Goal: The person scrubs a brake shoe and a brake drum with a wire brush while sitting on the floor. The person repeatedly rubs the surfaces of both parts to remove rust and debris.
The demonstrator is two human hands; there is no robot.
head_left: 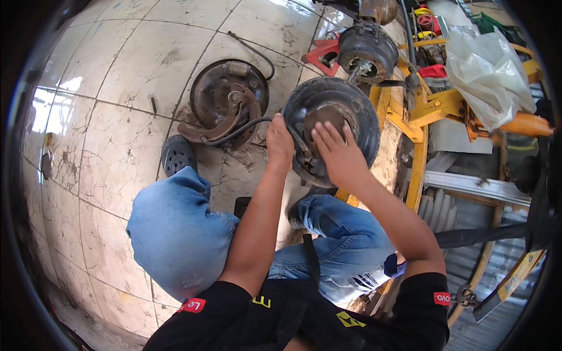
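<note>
A round, dark, dished brake backing plate (364,111) is held up in front of me, its rusty middle facing me. My left hand (280,145) grips its left rim. My right hand (338,153) lies flat against its face with the fingers stretched out. A black hose (237,130) runs left from beside my left hand, and a metal fitting (304,149) shows on the plate between my hands. On the floor to the left lies another brake plate (205,88), with a curved rusty brake shoe (219,128) across its lower part.
Beyond the held plate sits an axle with a brake drum (367,50), by a red jack stand (322,55). Yellow metal framing (417,169) and a clear plastic bag (489,73) are to the right. A small pin (153,104) lies on the tiled floor (111,140).
</note>
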